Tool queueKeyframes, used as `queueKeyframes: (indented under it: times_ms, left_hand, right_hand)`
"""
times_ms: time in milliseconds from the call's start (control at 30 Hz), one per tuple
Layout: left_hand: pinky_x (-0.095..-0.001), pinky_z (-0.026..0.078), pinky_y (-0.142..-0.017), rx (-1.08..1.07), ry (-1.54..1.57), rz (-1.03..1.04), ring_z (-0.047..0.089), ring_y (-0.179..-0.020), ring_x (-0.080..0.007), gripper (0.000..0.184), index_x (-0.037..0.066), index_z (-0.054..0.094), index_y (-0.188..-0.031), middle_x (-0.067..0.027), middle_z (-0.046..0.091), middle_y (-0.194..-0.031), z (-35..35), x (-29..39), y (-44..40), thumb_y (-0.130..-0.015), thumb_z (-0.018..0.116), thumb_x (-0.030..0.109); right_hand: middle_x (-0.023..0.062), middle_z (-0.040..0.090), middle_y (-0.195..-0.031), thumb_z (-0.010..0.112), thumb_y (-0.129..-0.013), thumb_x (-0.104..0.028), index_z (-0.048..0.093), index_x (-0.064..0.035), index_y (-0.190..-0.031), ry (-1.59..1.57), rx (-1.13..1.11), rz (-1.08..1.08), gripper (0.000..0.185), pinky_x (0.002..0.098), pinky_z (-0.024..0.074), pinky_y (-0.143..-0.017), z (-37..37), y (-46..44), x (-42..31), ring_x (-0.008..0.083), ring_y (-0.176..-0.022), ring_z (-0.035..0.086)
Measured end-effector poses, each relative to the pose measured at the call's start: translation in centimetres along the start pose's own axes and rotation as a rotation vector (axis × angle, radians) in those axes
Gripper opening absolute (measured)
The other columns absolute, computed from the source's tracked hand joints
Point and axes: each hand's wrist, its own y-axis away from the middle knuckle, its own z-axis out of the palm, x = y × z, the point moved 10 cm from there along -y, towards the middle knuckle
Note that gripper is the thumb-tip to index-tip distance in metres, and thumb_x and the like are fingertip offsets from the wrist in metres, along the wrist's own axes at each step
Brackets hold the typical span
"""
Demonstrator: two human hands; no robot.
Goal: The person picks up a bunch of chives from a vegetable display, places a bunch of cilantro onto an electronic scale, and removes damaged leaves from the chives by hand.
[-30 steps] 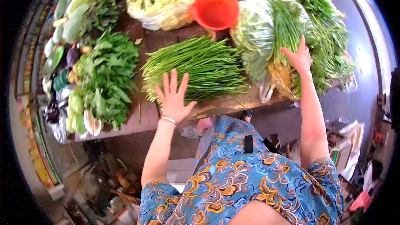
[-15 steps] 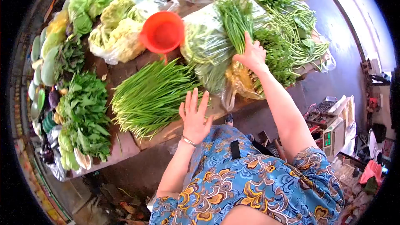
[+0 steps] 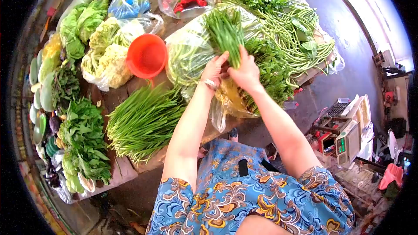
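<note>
My right hand (image 3: 246, 72) is closed round the lower part of a bunch of thin green stalks (image 3: 224, 30), over a plastic bag of pale leafy vegetables (image 3: 185, 54). Close by on the left, my left hand (image 3: 213, 69) has its fingers curled at the lower end of the same bunch; the fingertips are partly hidden. Just below both hands lies a clear bag with yellow-brown contents (image 3: 230, 95). A larger pile of green stalks (image 3: 146, 122) rests on the wooden table (image 3: 122, 165), left of my left forearm.
Behind the large pile stands a red plastic bowl (image 3: 147, 56). Leafy greens (image 3: 85, 139) lie at the left, a bag of red peppers (image 3: 185, 0) at the back, and long beans (image 3: 300, 35) at the right. A scale (image 3: 346, 143) stands beyond the table's right side.
My left hand has moved from beside the large pile to the small bunch. My right hand has closed on that bunch. The view has shifted toward the right side of the table.
</note>
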Motion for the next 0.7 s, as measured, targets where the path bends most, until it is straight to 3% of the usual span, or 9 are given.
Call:
queueKeyframes:
  times_ms: [33,133,167,233,267,433,533,633,700]
  left_hand:
    - [-0.0381,0.047,-0.092,-0.033,0.059,0.075,0.059,-0.105,-0.0227,0.061,0.007,0.054,-0.126,-0.0065,0.063,-0.118,0.9,0.6,-1.2,-0.081,0.075,0.042]
    - [-0.0371,0.048,-0.090,0.068,0.129,-0.053,0.060,-0.102,-0.0223,0.067,0.003,0.057,-0.119,-0.0097,0.065,-0.111,1.8,0.9,0.6,-0.074,0.079,0.048]
    - [-0.0388,0.049,-0.091,0.063,0.192,-0.086,0.061,-0.102,-0.0234,0.057,0.005,0.059,-0.117,-0.0111,0.065,-0.112,0.7,-0.1,-0.2,-0.080,0.076,0.044]
    - [-0.0414,0.047,-0.097,-0.160,0.278,-0.029,0.057,-0.112,-0.0275,0.057,0.013,0.054,-0.126,-0.0140,0.058,-0.124,2.7,1.0,2.1,-0.082,0.072,0.046]
    - [-0.0427,0.048,-0.094,-0.200,0.319,-0.057,0.059,-0.108,-0.0267,0.049,0.012,0.055,-0.122,-0.0142,0.060,-0.121,3.6,1.5,4.1,-0.085,0.070,0.041]
    - [-0.0478,0.050,-0.092,-0.250,0.332,0.126,0.060,-0.104,-0.0337,0.064,0.007,0.050,-0.130,-0.0194,0.061,-0.119,2.4,1.4,6.6,-0.091,0.051,0.058]
    - [-0.0473,0.050,-0.091,-0.354,0.358,0.096,0.062,-0.101,-0.0334,0.071,-0.004,0.051,-0.125,-0.0179,0.062,-0.114,2.7,0.3,9.2,-0.089,0.055,0.057]
    - [-0.0426,0.056,-0.083,-0.320,0.500,-0.115,0.066,-0.091,-0.0295,0.055,-0.003,0.055,-0.121,-0.0155,0.067,-0.104,1.3,-2.9,9.9,-0.089,0.064,0.041]
    - [-0.0409,0.056,-0.082,-0.188,0.451,-0.040,0.067,-0.091,-0.0276,0.049,-0.002,0.055,-0.121,-0.0140,0.067,-0.104,-0.6,-3.6,10.0,-0.089,0.065,0.033]
  right_hand:
    - [0.0216,0.052,-0.110,0.073,-0.069,-0.023,0.029,-0.0111,-0.146,0.083,0.054,-0.098,0.089,0.0462,0.0461,-0.087,-0.2,1.0,-1.5,0.0394,-0.100,0.056]
    - [0.0184,0.051,-0.108,0.074,-0.069,-0.019,0.034,-0.0072,-0.143,0.257,0.167,-0.316,0.085,0.0447,0.0414,-0.085,0.3,3.1,-4.5,0.0348,-0.099,0.053]
    - [0.0176,0.050,-0.108,0.074,-0.069,-0.018,0.035,-0.0060,-0.142,0.262,0.181,-0.361,0.084,0.0437,0.0401,-0.084,0.6,3.5,-5.3,0.0333,-0.099,0.052]
    - [0.0190,0.050,-0.108,0.070,-0.068,-0.013,0.043,-0.0053,-0.136,0.235,0.193,-0.434,0.074,0.0438,0.0410,-0.081,0.9,4.4,-6.7,0.0343,-0.096,0.053]
    - [0.0196,0.050,-0.109,0.068,-0.068,-0.012,0.044,-0.0053,-0.134,0.246,0.217,-0.469,0.071,0.0438,0.0412,-0.081,0.9,5.0,-7.2,0.0347,-0.095,0.053]
    - [0.0231,0.049,-0.120,0.065,-0.070,-0.008,0.045,-0.0079,-0.137,0.198,0.270,-0.629,0.070,0.0436,0.0413,-0.083,0.4,9.2,-8.5,0.0359,-0.098,0.053]
    - [0.0245,0.042,-0.134,0.072,-0.067,-0.010,0.035,-0.0090,-0.143,0.103,0.123,-0.644,0.084,0.0457,0.0374,-0.093,0.6,11.9,-7.9,0.0366,-0.112,0.049]
    - [0.0237,0.040,-0.137,0.072,-0.071,-0.012,0.027,-0.0066,-0.146,0.023,-0.037,-0.592,0.087,0.0458,0.0369,-0.097,-0.6,13.8,-8.1,0.0357,-0.117,0.049]
    - [0.0235,0.041,-0.137,0.072,-0.074,-0.012,0.023,-0.0047,-0.147,-0.045,-0.137,-0.533,0.088,0.0461,0.0378,-0.098,-0.4,14.1,-7.4,0.0359,-0.118,0.049]
